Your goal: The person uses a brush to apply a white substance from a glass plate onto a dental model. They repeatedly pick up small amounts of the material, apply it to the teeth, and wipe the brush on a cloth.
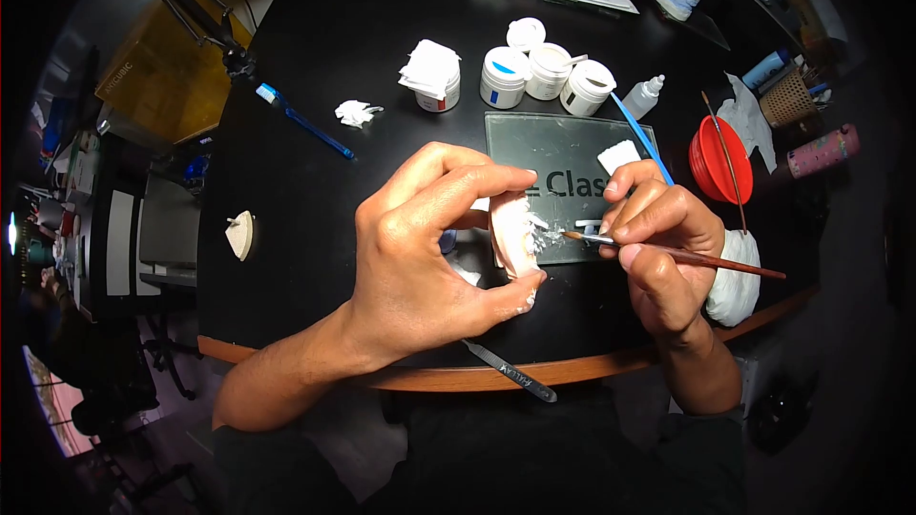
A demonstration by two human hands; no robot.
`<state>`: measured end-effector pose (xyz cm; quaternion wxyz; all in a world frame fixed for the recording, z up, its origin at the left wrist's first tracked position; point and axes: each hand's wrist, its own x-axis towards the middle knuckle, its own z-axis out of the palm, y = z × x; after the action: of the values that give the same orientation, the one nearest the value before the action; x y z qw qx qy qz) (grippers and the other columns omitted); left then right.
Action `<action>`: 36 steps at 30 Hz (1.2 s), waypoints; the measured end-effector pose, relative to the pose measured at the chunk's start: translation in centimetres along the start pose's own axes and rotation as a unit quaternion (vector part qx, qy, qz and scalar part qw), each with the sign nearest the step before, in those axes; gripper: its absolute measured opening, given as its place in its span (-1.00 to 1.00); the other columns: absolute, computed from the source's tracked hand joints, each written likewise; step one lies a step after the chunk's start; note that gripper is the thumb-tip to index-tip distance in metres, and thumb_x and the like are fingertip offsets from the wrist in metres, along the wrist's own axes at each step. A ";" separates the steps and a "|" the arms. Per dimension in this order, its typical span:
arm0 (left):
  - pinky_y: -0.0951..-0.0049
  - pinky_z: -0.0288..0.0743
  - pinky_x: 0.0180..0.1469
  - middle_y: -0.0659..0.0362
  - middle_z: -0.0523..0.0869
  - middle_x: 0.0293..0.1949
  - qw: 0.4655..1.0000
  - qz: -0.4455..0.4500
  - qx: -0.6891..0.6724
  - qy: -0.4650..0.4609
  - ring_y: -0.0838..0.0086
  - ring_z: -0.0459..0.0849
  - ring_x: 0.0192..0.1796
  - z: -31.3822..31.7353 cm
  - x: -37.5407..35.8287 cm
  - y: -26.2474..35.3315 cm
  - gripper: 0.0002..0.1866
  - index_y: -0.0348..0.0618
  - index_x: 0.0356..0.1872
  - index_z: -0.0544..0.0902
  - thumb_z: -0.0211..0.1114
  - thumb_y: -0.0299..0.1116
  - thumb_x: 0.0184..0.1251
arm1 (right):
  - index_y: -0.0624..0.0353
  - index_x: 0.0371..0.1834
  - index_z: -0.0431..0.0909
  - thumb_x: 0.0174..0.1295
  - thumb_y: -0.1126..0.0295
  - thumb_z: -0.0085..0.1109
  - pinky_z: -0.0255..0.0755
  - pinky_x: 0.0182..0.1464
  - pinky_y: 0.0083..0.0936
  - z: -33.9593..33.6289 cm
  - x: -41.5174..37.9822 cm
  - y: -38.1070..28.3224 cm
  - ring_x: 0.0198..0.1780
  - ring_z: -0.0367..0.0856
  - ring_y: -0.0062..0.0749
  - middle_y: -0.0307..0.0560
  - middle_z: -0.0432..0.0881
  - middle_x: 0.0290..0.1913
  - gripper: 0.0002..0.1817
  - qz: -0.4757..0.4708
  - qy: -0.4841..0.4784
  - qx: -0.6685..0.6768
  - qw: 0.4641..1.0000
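Our left grip [410, 238] pinches the pale model [511, 234] over the glass plate's [544, 138] left edge; our right grip [668, 234] pinches a brush [692, 257]. Uneven squeezing might let the model slip. The metal tool [515, 374] juts past the surface's [296, 248] front edge; a nudge could drop it. White jars [502, 91] stand behind the plate's far edge; a yellow box [162, 67] lies beyond the surface's left edge.

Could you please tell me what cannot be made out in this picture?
All in the head view:
- Dental model: palm-side face, turned from the camera.
- Metal instrument: upper end, behind the left hand.
- Glass slab: lettering's right end, behind the right hand.
- Leftmost jar: mouth, under white tissues.
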<state>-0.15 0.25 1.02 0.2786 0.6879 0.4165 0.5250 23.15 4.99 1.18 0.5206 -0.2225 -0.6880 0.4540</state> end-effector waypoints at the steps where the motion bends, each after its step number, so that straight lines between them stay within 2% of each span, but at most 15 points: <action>1: 0.33 0.87 0.11 0.03 0.64 0.04 1.000 0.000 -0.005 -0.002 0.37 0.78 0.08 0.0 0.0 0.0 -0.31 -0.32 0.13 0.73 0.75 -0.59 -0.19 | 0.26 -0.40 0.62 0.00 0.56 0.15 0.39 0.19 -0.19 0.0 0.0 0.0 -0.38 0.53 -0.48 -0.10 0.65 -0.55 -0.90 0.001 0.000 0.000 1.000; 16: 0.32 0.87 0.10 0.02 0.64 0.06 1.000 -0.004 0.002 -0.017 0.36 0.78 0.09 -0.2 0.0 0.1 -0.33 -0.33 0.12 0.73 0.70 -0.62 -0.19 | 0.26 -0.38 0.62 0.02 0.55 0.19 0.39 0.20 -0.19 -0.8 -0.1 -0.1 -0.33 0.53 -0.45 -0.12 0.65 -0.54 -0.91 -0.024 -0.021 -0.029 0.999; 22: 0.33 0.86 0.07 0.02 0.64 0.03 1.000 -0.012 0.001 -0.022 0.37 0.78 0.05 -0.2 0.1 0.1 -0.36 -0.34 0.10 0.73 0.66 -0.64 -0.18 | 0.28 -0.34 0.61 0.06 0.59 0.19 0.39 0.19 -0.29 -2.9 -2.3 -0.4 -0.02 0.54 -0.31 -0.11 0.67 -0.44 -0.90 0.035 0.045 -0.129 0.990; 23: 0.33 0.86 0.06 0.02 0.64 0.02 1.000 -0.012 0.005 -0.024 0.37 0.78 0.04 -0.2 0.1 0.1 -0.36 -0.34 0.10 0.74 0.65 -0.63 -0.18 | 0.29 -0.33 0.61 0.05 0.60 0.19 0.38 0.17 -0.34 -3.7 -2.7 -0.2 0.10 0.49 -0.27 -0.12 0.67 -0.43 -0.89 0.014 0.020 -0.157 0.987; 26: 0.35 0.87 0.03 0.01 0.65 -0.01 0.999 -0.009 0.017 -0.036 0.38 0.77 0.02 -0.1 0.1 0.3 -0.37 -0.34 0.09 0.74 0.65 -0.61 -0.19 | 0.26 -0.37 0.61 -0.01 0.64 0.18 0.40 0.16 -0.32 -4.5 -4.0 0.1 -0.06 0.53 -0.29 -0.14 0.67 -0.48 -0.88 -0.011 -0.002 -0.242 0.970; 28: 0.36 0.87 0.01 0.00 0.65 -0.02 0.998 -0.004 0.034 -0.047 0.39 0.77 0.01 -0.2 0.1 0.2 -0.37 -0.34 0.09 0.73 0.65 -0.58 -0.19 | 0.24 -0.41 0.60 -0.03 0.63 0.21 0.46 0.12 -0.28 -4.1 -4.7 0.4 -0.26 0.56 -0.34 -0.14 0.69 -0.51 -0.89 -0.015 0.008 -0.276 0.961; 30: 0.36 0.87 0.00 0.00 0.65 -0.03 0.998 -0.007 0.041 -0.048 0.38 0.75 0.02 -0.1 0.0 0.0 -0.36 -0.33 0.08 0.73 0.65 -0.58 -0.21 | 0.22 -0.33 0.59 0.13 0.56 0.24 0.36 0.20 -0.21 -4.3 -5.2 0.4 -0.29 0.52 -0.43 -0.12 0.68 -0.51 -0.94 -0.005 -0.030 -0.286 0.958; 31: 0.36 0.86 -0.01 0.00 0.65 -0.03 0.998 -0.008 0.043 -0.050 0.37 0.74 0.02 -0.1 0.0 0.0 -0.36 -0.33 0.08 0.73 0.65 -0.58 -0.21 | 0.21 -0.34 0.59 0.13 0.56 0.25 0.37 0.19 -0.22 -4.3 -5.1 0.6 -0.37 0.52 -0.49 -0.12 0.70 -0.51 -0.94 -0.027 -0.033 -0.296 0.954; 34: 0.35 0.84 0.00 0.00 0.64 -0.02 0.997 -0.009 0.054 -0.059 0.36 0.73 0.03 -0.2 -0.1 -0.1 -0.32 -0.31 0.11 0.72 0.66 -0.60 -0.24 | 0.23 -0.37 0.58 0.11 0.58 0.21 0.36 0.18 -0.23 -4.2 -5.2 0.5 -0.27 0.52 -0.42 -0.11 0.68 -0.52 -0.95 -0.025 -0.008 -0.291 0.956; 36: 0.36 0.82 0.02 0.00 0.64 -0.01 0.996 -0.012 0.060 -0.062 0.36 0.72 0.03 -0.3 0.0 0.0 -0.30 -0.31 0.12 0.71 0.67 -0.61 -0.25 | 0.25 -0.40 0.60 0.04 0.61 0.19 0.42 0.14 -0.25 -4.9 -5.5 0.4 -0.36 0.52 -0.44 -0.13 0.68 -0.54 -0.93 -0.027 0.041 -0.310 0.950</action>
<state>-0.45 0.19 1.14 0.2690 0.7295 0.4373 0.4520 29.54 2.80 -1.80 0.4657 -0.3729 -0.7785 0.1951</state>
